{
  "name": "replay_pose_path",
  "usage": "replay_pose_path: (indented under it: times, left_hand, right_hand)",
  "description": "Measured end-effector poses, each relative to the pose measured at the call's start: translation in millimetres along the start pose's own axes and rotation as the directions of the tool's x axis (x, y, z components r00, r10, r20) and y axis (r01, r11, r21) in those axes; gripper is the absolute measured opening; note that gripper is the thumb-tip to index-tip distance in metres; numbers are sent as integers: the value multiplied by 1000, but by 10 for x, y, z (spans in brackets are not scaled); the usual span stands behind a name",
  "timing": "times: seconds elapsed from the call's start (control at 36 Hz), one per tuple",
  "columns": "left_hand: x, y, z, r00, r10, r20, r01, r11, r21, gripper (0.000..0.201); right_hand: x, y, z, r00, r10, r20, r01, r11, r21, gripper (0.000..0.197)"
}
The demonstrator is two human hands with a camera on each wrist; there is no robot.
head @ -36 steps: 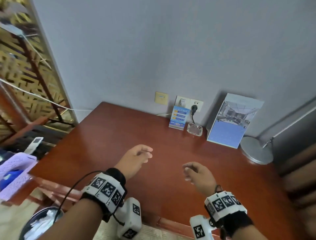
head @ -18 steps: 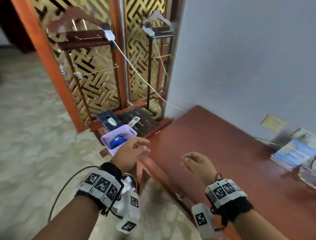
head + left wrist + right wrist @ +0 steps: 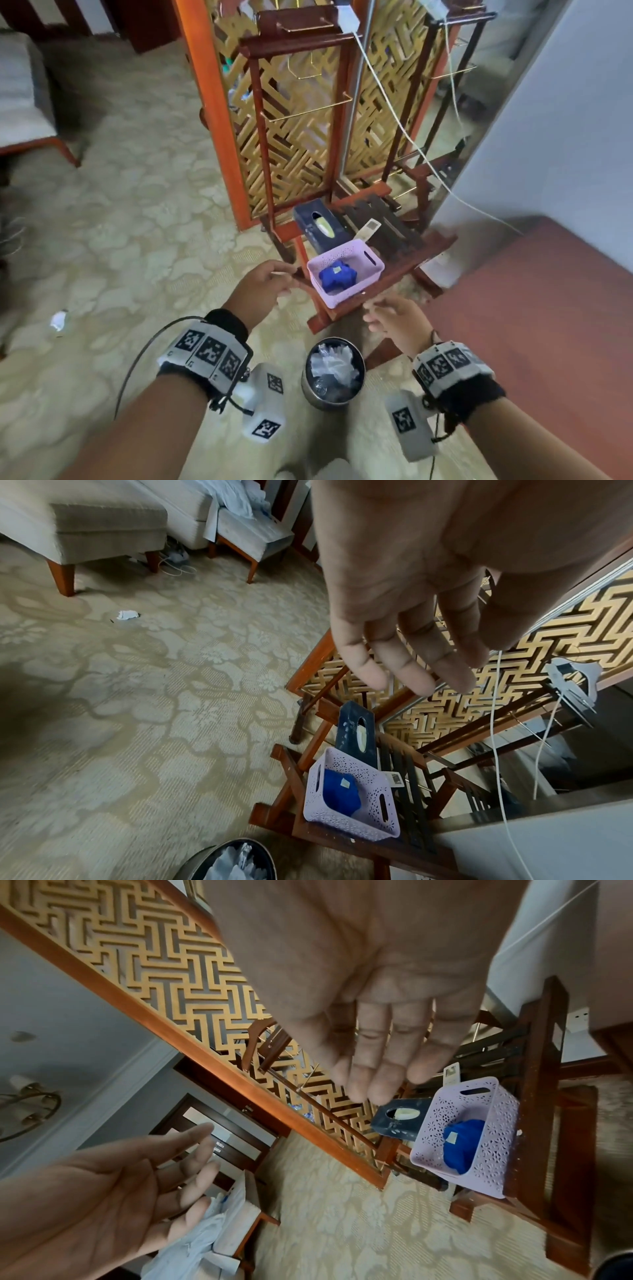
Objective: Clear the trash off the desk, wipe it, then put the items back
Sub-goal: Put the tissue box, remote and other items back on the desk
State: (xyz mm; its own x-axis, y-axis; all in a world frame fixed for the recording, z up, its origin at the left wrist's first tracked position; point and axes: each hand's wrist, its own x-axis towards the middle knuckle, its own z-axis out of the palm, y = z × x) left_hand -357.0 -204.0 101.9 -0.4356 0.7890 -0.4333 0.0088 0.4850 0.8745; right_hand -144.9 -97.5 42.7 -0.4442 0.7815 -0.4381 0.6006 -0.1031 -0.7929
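A lilac perforated basket (image 3: 368, 263) (image 3: 373, 799) (image 3: 493, 1123) with a blue cloth (image 3: 337, 277) (image 3: 339, 791) (image 3: 462, 1145) in it sits on a low wooden rack (image 3: 394, 274). Behind it lie a dark tissue box (image 3: 320, 224) (image 3: 356, 729) (image 3: 399, 1121) and a white remote (image 3: 368, 229). My left hand (image 3: 270, 284) (image 3: 411, 647) hovers just left of the basket, fingers relaxed, holding nothing. My right hand (image 3: 394, 317) (image 3: 377, 1069) hangs empty in front of the basket's near corner. The red-brown desk (image 3: 548, 325) fills the right.
A round metal trash bin (image 3: 334, 373) (image 3: 229, 861) lined with plastic stands on the carpet between my wrists. A scrap of white paper (image 3: 58, 320) (image 3: 127, 614) lies on the floor at left. A gold lattice screen (image 3: 291, 102), hanging white cables (image 3: 411, 144) and armchairs (image 3: 103, 528) surround the rack.
The view has swung left from the desk to the low rack and floor. Both empty hands have moved off the desk toward the lilac basket; the trash bin has come into sight.
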Motion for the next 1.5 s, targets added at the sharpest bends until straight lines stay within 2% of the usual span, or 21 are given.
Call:
replay_pose_path:
  times: [0.11, 0.28, 0.36, 0.44, 0.56, 0.67, 0.81, 0.92, 1.03, 1.14, 1.25, 1.42, 1.5]
  left_hand:
    - [339, 58, -26, 1000, -10, 23, 10, 1000, -7, 17]
    - [826, 215, -106, 998, -49, 47, 49, 999, 4, 20]
    - [1094, 355, -205, 998, -49, 26, 49, 999, 17, 18]
    - [1353, 496, -279, 999, -35, 23, 35, 999, -1, 15]
    - [1679, 633, -362, 997, -30, 70, 31, 999, -11, 14]
    - [2078, 743, -460, 994, -36, 107, 37, 999, -11, 20]
    - [2629, 866, -645, 980, -40, 194, 37, 999, 16, 22]
    - [3045, 946, -890, 963, -42, 265, 29, 998, 51, 21]
    - [3426, 1042, -1201, 954, -50, 294, 18, 994, 109, 19]
    - [3769, 1129, -1369, 946, -51, 319, 8, 991, 133, 17]
    - [4048, 1121, -1319, 931, -70, 359, 18, 989, 147, 18]
    - [4369, 1170, -943, 886, -138, 443, 75, 985, 158, 17]
    - [4506, 1207, -736, 868, -156, 471, 75, 980, 187, 21]
  right_hand:
    - [321, -75, -20, 1000, 26, -4, -26, 999, -43, 17]
    - [947, -182, -48, 998, 58, -32, -56, 997, 60, 17]
    - [1245, -247, -40, 997, 74, -9, -73, 997, 33, 16]
    - [1497, -355, -66, 996, 67, -60, -67, 998, 0, 15]
    - [1766, -549, -75, 994, 112, 8, -113, 986, 122, 18]
    - [2072, -661, 15, 991, 94, -101, -78, 986, 149, 14]
    - [2518, -832, 158, 985, 90, -148, -75, 992, 103, 15]
    - [2852, -1036, 321, 974, 162, -160, -120, 963, 243, 24]
    - [3111, -1290, 518, 951, 208, -230, -139, 949, 284, 25]
    - [3333, -1477, 659, 944, 238, -230, -142, 920, 366, 27]
    - [3402, -1504, 674, 925, 270, -267, -149, 905, 398, 26]
    - [3373, -1268, 499, 848, 389, -359, -229, 881, 415, 24]
    - [3393, -1128, 358, 826, 428, -367, -260, 867, 425, 21]
